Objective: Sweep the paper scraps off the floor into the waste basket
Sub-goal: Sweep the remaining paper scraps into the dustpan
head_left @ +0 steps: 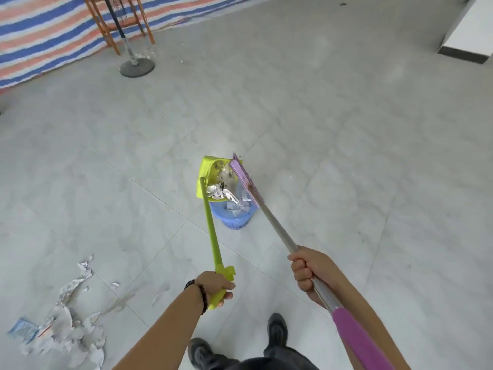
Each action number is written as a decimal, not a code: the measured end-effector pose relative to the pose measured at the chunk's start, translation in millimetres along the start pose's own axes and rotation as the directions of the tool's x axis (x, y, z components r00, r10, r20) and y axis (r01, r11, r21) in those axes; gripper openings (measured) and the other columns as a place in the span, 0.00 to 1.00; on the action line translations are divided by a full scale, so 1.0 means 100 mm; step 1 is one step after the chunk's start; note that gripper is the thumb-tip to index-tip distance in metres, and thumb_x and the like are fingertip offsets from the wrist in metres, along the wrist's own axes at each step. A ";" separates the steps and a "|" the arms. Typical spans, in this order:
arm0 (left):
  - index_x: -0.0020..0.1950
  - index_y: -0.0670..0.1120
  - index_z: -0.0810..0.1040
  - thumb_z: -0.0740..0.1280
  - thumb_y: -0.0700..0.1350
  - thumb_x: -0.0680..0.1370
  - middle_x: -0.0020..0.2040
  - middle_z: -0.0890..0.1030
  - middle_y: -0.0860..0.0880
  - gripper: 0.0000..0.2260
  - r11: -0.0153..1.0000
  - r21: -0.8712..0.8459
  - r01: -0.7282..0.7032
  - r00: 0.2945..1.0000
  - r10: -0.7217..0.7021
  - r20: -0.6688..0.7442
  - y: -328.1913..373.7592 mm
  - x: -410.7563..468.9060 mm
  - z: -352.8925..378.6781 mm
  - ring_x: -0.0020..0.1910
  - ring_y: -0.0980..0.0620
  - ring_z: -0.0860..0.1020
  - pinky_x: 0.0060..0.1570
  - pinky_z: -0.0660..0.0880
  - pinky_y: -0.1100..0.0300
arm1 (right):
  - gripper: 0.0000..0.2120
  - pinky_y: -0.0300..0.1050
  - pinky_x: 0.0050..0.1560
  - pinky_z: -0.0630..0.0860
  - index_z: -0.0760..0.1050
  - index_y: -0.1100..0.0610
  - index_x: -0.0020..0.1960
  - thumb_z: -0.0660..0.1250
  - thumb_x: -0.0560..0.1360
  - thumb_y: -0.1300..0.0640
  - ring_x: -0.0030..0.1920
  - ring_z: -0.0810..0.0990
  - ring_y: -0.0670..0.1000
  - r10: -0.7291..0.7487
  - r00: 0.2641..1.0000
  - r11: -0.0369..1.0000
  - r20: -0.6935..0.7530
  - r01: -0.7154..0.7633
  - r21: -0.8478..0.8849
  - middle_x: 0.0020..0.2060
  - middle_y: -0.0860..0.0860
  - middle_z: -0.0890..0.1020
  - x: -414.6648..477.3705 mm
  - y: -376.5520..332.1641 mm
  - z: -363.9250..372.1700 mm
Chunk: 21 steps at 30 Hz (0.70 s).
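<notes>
My left hand (216, 285) grips the end of a lime-green dustpan handle (212, 231). The dustpan (206, 172) is tipped over a blue waste basket (234, 218), and crumpled paper (222, 192) slides from it into the basket. My right hand (306, 271) grips the metal shaft of a broom whose purple head (244, 180) lies against the dustpan's right side, above the basket. A large heap of torn paper scraps (72, 327) lies on the floor at the lower left, with smaller bits (115, 284) near it.
A round stand base (137, 67) with a pole and wooden chair legs (112, 41) stand at the back left, before a striped tarp (40, 36). A white block with a dark base (469, 36) sits at the far right. My shoes (277, 329) are at the bottom.
</notes>
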<state>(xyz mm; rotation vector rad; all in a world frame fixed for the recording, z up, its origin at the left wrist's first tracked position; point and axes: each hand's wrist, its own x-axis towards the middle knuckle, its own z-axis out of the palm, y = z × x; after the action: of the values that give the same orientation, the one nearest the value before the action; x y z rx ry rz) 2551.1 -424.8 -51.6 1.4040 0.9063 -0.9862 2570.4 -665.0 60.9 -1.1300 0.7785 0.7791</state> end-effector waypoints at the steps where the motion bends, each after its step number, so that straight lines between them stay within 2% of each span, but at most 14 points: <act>1: 0.48 0.43 0.76 0.65 0.32 0.77 0.39 0.77 0.46 0.07 1.000 -0.012 0.010 1.000 -0.010 0.024 -0.02 0.02 -0.02 0.31 0.50 0.77 0.26 0.66 0.62 | 0.13 0.33 0.14 0.59 0.63 0.52 0.40 0.58 0.79 0.67 0.18 0.60 0.41 0.002 1.000 1.000 -0.001 -0.002 0.002 0.24 0.46 0.63 -0.03 0.01 -0.01; 5: 0.47 0.42 0.77 0.62 0.30 0.78 0.46 0.76 0.44 0.09 0.999 -0.023 0.039 0.999 -0.039 0.028 -0.01 0.12 -0.13 0.37 0.46 0.80 0.29 0.72 0.59 | 0.12 0.33 0.15 0.59 0.64 0.53 0.40 0.59 0.79 0.66 0.18 0.61 0.42 -0.005 1.000 0.998 -0.020 0.003 -0.057 0.25 0.46 0.64 -0.21 0.01 -0.02; 7: 0.49 0.43 0.79 0.62 0.30 0.78 0.50 0.77 0.46 0.11 0.998 -0.001 0.056 0.998 -0.056 0.029 0.03 0.14 -0.23 0.40 0.44 0.83 0.26 0.73 0.61 | 0.12 0.34 0.15 0.59 0.65 0.54 0.40 0.59 0.79 0.66 0.19 0.60 0.42 -0.017 0.999 0.994 -0.030 0.013 -0.111 0.25 0.47 0.64 -0.28 0.02 -0.02; 9: 0.51 0.45 0.80 0.63 0.30 0.77 0.48 0.78 0.47 0.12 0.998 0.022 0.056 0.998 -0.057 0.037 0.11 0.13 -0.31 0.35 0.46 0.84 0.22 0.69 0.65 | 0.11 0.34 0.16 0.59 0.65 0.54 0.40 0.59 0.78 0.67 0.19 0.60 0.43 -0.034 0.998 0.983 -0.045 0.025 -0.181 0.25 0.47 0.65 -0.31 0.05 -0.03; 12: 0.49 0.43 0.78 0.63 0.30 0.76 0.38 0.77 0.46 0.09 0.993 0.116 0.029 1.000 -0.028 -0.011 0.26 0.09 -0.42 0.23 0.51 0.78 0.22 0.64 0.66 | 0.09 0.34 0.17 0.61 0.67 0.56 0.42 0.59 0.77 0.67 0.19 0.62 0.44 -0.079 0.994 0.939 -0.072 0.051 -0.339 0.24 0.48 0.67 -0.32 0.08 -0.06; 16: 0.56 0.40 0.78 0.64 0.30 0.75 0.40 0.79 0.45 0.12 0.989 0.151 -0.007 0.997 0.018 -0.071 0.32 0.11 -0.52 0.23 0.50 0.76 0.22 0.65 0.65 | 0.05 0.37 0.21 0.65 0.70 0.60 0.44 0.60 0.74 0.68 0.20 0.65 0.46 -0.143 0.982 0.860 -0.120 0.063 -0.506 0.24 0.50 0.70 -0.26 0.13 -0.09; 21: 0.56 0.39 0.81 0.64 0.30 0.75 0.43 0.80 0.47 0.13 0.993 0.114 -0.025 0.995 0.036 -0.093 0.27 0.07 -0.46 0.24 0.50 0.75 0.23 0.64 0.66 | 0.05 0.37 0.24 0.67 0.71 0.59 0.44 0.60 0.72 0.66 0.22 0.67 0.48 -0.182 0.973 0.813 -0.141 0.068 -0.578 0.29 0.53 0.72 -0.10 0.20 -0.07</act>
<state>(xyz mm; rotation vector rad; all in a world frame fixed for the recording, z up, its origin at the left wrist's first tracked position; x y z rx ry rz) 2581.5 -380.4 -47.9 1.5670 0.9076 -0.9672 2547.3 -668.8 58.6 -1.8057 0.6288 0.8237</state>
